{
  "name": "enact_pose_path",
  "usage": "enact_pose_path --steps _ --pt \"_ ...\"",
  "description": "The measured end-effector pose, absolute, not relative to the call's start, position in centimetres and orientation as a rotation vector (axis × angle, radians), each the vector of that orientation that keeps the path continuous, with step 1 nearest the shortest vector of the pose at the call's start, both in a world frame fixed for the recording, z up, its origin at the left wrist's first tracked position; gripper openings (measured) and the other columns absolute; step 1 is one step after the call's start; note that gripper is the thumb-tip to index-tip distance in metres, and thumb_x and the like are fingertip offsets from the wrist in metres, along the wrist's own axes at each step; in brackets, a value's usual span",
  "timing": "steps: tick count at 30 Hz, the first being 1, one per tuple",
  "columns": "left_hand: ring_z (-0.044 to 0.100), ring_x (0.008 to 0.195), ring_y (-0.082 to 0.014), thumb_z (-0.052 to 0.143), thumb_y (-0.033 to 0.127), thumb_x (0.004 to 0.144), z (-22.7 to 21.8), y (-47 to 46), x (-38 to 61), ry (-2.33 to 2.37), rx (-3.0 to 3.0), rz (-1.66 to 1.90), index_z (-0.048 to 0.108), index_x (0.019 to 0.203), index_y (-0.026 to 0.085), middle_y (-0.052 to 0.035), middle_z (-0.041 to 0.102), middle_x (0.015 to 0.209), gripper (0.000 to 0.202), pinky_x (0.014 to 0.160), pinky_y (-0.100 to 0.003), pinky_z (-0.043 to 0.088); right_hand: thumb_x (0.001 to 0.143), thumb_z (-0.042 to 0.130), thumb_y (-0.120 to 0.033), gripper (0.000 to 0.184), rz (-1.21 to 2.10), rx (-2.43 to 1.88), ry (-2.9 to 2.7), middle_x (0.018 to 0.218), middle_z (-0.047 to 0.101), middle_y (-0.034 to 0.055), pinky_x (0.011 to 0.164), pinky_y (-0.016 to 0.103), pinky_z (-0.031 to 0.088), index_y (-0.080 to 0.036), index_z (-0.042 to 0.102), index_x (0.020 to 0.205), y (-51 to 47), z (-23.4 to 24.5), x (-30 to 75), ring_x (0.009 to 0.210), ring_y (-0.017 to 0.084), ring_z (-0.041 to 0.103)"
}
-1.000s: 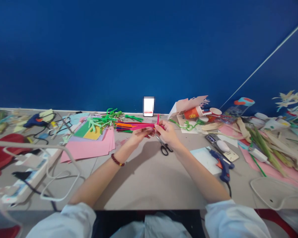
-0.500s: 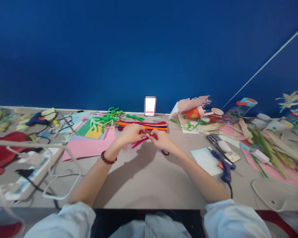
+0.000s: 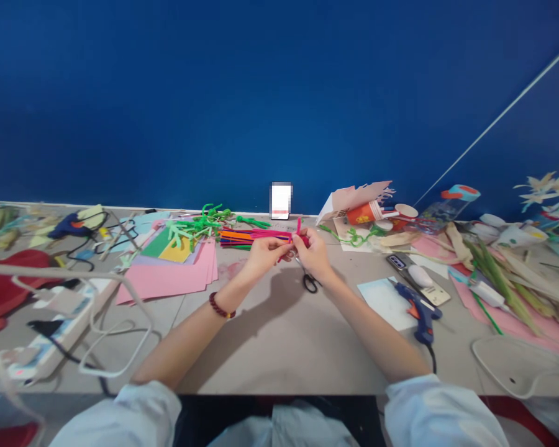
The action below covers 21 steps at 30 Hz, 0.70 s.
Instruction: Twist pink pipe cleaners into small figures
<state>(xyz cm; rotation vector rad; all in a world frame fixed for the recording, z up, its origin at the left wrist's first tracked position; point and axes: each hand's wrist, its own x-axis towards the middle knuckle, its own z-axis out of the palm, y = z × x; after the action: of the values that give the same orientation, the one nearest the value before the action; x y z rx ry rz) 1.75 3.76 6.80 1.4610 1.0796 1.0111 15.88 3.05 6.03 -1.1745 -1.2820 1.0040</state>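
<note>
I record the left hand (image 3: 266, 253) and the right hand (image 3: 313, 248) held close together above the surface (image 3: 279, 354), both narrowly closed on a magenta pipe cleaner (image 3: 299, 226). One end of it stands upright out of the right hand's grip. Finger placement on the strand is too small for me to confirm.

Directly behind the hands lies a bundle of pipe cleaners (image 3: 242, 237) in pink, orange and dark colours. I cannot tell whether the left hand touches it. Black-handled scissors (image 3: 309, 283) lie just below the right hand, blades toward it.

Further left I note stacked pink card (image 3: 168, 279) and bright green pipe cleaners (image 3: 195, 227). Further right are a blue hot glue gun (image 3: 419, 315) and an orange paper cup (image 3: 364, 213) on its side. A beaded bracelet (image 3: 222, 305) circles the left wrist.
</note>
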Motion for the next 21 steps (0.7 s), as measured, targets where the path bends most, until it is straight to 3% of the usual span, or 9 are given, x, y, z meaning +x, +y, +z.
enact_pose_path --steps 5,14,21 --pt "0.063 0.065 -0.0143 0.069 0.044 0.068 5.6 4.9 1.5 0.936 1.297 0.920 0.070 0.080 0.015 -0.0069 0.070 0.071 0.032 0.052 -0.022 0.042 0.075 0.059 -0.045 0.026 0.967 -1.075 -1.225 0.057 0.053 -0.0049 0.046 0.023 0.042 -0.021 0.048 0.080 3.2 6.4 16.1 0.047 0.010 0.049" --pt "0.057 0.060 -0.0122 0.071 0.037 0.067 7.0 6.9 -1.3 0.819 1.604 0.903 0.069 0.072 0.013 -0.0047 0.067 0.067 0.025 0.057 -0.024 0.044 0.072 0.063 -0.041 0.028 1.336 -1.080 -1.438 0.054 0.056 -0.0039 0.040 0.021 0.040 -0.020 0.045 0.068 2.1 8.5 16.2 0.042 0.008 0.048" --pt "0.058 0.061 -0.0130 0.065 0.029 0.072 9.3 6.7 -3.1 0.974 2.014 0.752 0.071 0.071 0.016 -0.0038 0.069 0.069 0.014 0.056 -0.023 0.040 0.077 0.055 -0.025 0.009 1.128 -1.383 -1.817 0.060 0.061 -0.0018 0.048 0.022 0.041 -0.020 0.051 0.072 1.6 8.3 16.4 0.048 0.010 0.052"
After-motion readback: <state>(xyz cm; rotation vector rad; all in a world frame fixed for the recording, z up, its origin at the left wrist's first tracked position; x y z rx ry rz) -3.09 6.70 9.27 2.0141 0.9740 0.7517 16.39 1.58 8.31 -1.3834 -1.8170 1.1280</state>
